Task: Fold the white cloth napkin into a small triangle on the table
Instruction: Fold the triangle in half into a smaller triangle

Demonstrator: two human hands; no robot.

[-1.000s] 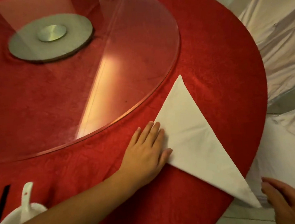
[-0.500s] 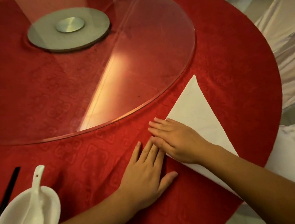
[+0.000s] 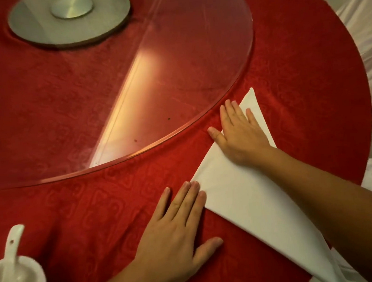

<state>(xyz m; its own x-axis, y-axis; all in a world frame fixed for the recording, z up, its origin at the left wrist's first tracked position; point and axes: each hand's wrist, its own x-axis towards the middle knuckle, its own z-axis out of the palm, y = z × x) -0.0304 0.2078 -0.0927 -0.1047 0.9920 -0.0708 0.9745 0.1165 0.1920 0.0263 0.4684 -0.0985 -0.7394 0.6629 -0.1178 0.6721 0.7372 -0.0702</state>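
Note:
The white cloth napkin (image 3: pixel 247 198) lies flat as a long triangle on the red tablecloth (image 3: pixel 96 203), one tip near the glass turntable, another hanging past the table's near right edge. My right hand (image 3: pixel 240 134) presses flat on the napkin's upper part, fingers spread toward the far tip. My left hand (image 3: pixel 176 232) rests flat on the tablecloth, its fingertips touching the napkin's left corner. My right forearm hides part of the napkin's right side.
A round glass turntable (image 3: pixel 175 75) on a grey metal base (image 3: pixel 70 18) covers the table's middle. A white bowl with a ceramic spoon (image 3: pixel 13 276) stands at the near left. White-covered chairs (image 3: pixel 367 26) stand past the right edge.
My right hand came in from off the table's near right edge, landed on the napkin beside my left hand, then slid up along it toward the far tip. My left hand stayed put.

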